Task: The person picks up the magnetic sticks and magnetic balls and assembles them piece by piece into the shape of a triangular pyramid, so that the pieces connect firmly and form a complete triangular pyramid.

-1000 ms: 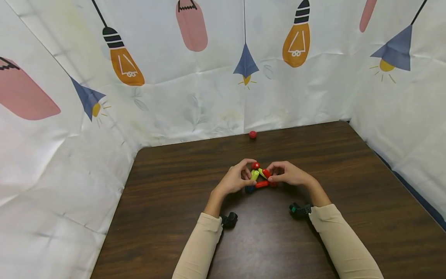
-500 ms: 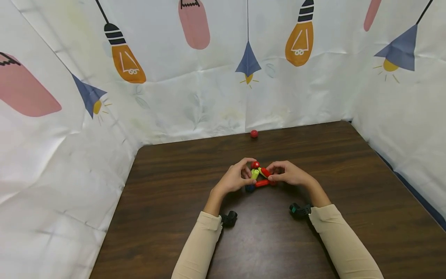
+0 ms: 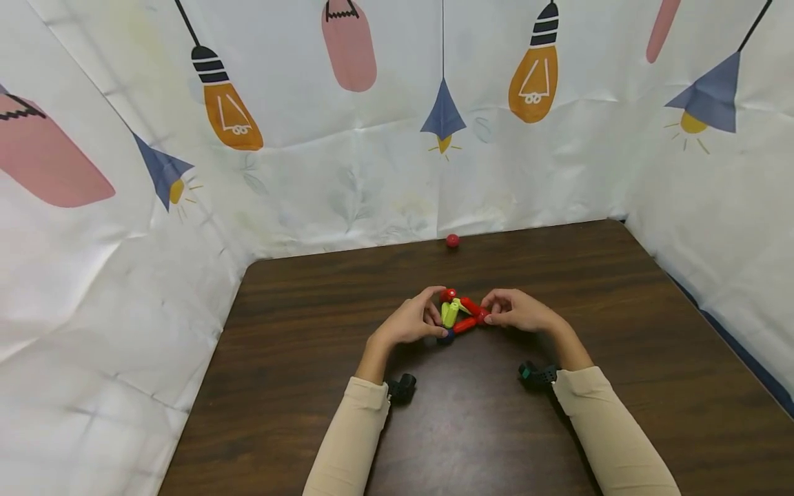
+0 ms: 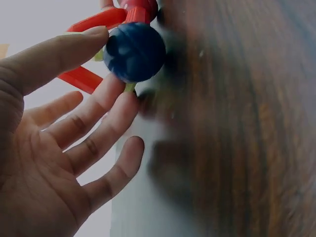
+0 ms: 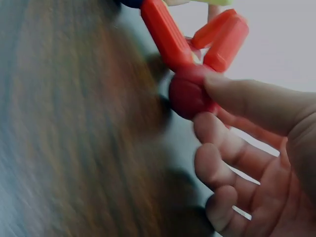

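Observation:
Toy rods and balls are joined in a small frame between my hands. Its near left corner is a dark blue ball (image 4: 136, 52), which my left hand (image 3: 406, 321) holds between thumb and fingers; the index finger reaches up by a red ball (image 3: 448, 295). A darker red ball (image 5: 191, 93) at the right corner is pinched between thumb and fingers of my right hand (image 3: 520, 311). From that corner one red rod (image 5: 167, 35) runs to the blue ball, and another red rod (image 5: 227, 43) slants up and away. Yellow-green rods (image 3: 451, 315) stand on the left side.
A loose red ball (image 3: 453, 240) lies at the far edge of the brown wooden table (image 3: 298, 358). Behind the table hangs a white cloth (image 3: 384, 165) printed with lamps and bulbs. Black wrist cameras (image 3: 402, 389) sit near both sleeves.
The right fingers have moved from the upper red rod to the red corner ball. That rod now meets the ball. My left hand and the frame's left side have shifted slightly left.

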A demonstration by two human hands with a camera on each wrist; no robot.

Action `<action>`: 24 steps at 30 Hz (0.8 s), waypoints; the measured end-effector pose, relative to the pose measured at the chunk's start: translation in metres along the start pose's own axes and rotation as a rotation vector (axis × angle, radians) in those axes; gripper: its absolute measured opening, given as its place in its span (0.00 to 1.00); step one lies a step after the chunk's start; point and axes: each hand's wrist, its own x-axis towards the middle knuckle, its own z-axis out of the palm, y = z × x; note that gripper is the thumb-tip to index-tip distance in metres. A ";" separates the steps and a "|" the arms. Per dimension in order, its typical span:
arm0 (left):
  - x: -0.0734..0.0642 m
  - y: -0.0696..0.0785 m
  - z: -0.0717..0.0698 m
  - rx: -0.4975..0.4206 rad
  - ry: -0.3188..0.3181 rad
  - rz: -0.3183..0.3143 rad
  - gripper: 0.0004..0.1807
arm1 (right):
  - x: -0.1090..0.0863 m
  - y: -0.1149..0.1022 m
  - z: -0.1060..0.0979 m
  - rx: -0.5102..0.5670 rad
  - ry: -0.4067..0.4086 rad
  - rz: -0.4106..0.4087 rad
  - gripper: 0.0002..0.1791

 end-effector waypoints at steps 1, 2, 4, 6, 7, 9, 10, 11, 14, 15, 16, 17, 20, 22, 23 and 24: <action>-0.001 0.000 -0.001 0.007 -0.003 -0.005 0.46 | 0.001 -0.001 0.002 0.000 0.022 0.004 0.14; -0.002 -0.001 -0.002 0.013 -0.005 -0.010 0.45 | 0.002 -0.001 0.004 0.003 0.047 0.013 0.15; -0.004 -0.002 -0.004 0.023 -0.004 -0.021 0.42 | 0.004 -0.003 0.008 0.011 0.093 0.035 0.15; -0.005 -0.003 -0.006 0.035 0.008 -0.032 0.37 | 0.007 -0.005 0.013 0.025 0.129 0.052 0.17; -0.006 -0.004 -0.007 0.041 0.019 -0.037 0.36 | 0.008 -0.006 0.015 0.036 0.138 0.051 0.18; -0.006 -0.006 -0.009 0.057 0.049 -0.042 0.33 | 0.011 -0.007 0.018 0.068 0.152 0.054 0.19; -0.005 -0.007 -0.010 0.066 0.061 -0.045 0.33 | 0.012 -0.007 0.019 0.085 0.154 0.049 0.20; -0.005 -0.008 -0.010 0.076 0.074 -0.049 0.32 | 0.012 -0.008 0.021 0.100 0.152 0.040 0.21; -0.003 -0.012 -0.012 0.106 0.105 -0.064 0.31 | 0.013 -0.009 0.022 0.131 0.136 0.019 0.25; -0.003 -0.013 -0.012 0.111 0.114 -0.072 0.31 | 0.013 -0.010 0.023 0.132 0.127 0.010 0.26; -0.003 -0.014 -0.012 0.118 0.125 -0.079 0.30 | 0.013 -0.011 0.023 0.134 0.117 0.003 0.27; -0.004 -0.015 -0.013 0.120 0.138 -0.087 0.29 | 0.013 -0.012 0.023 0.134 0.107 -0.004 0.28; -0.006 -0.017 -0.015 0.124 0.174 -0.109 0.27 | 0.013 -0.014 0.025 0.135 0.085 -0.028 0.30; -0.008 -0.019 -0.016 0.123 0.199 -0.127 0.26 | 0.012 -0.017 0.026 0.136 0.076 -0.038 0.30; -0.008 -0.020 -0.017 0.119 0.206 -0.139 0.26 | 0.013 -0.017 0.027 0.137 0.072 -0.043 0.31; -0.008 -0.021 -0.018 0.118 0.213 -0.151 0.25 | 0.013 -0.018 0.027 0.134 0.068 -0.047 0.31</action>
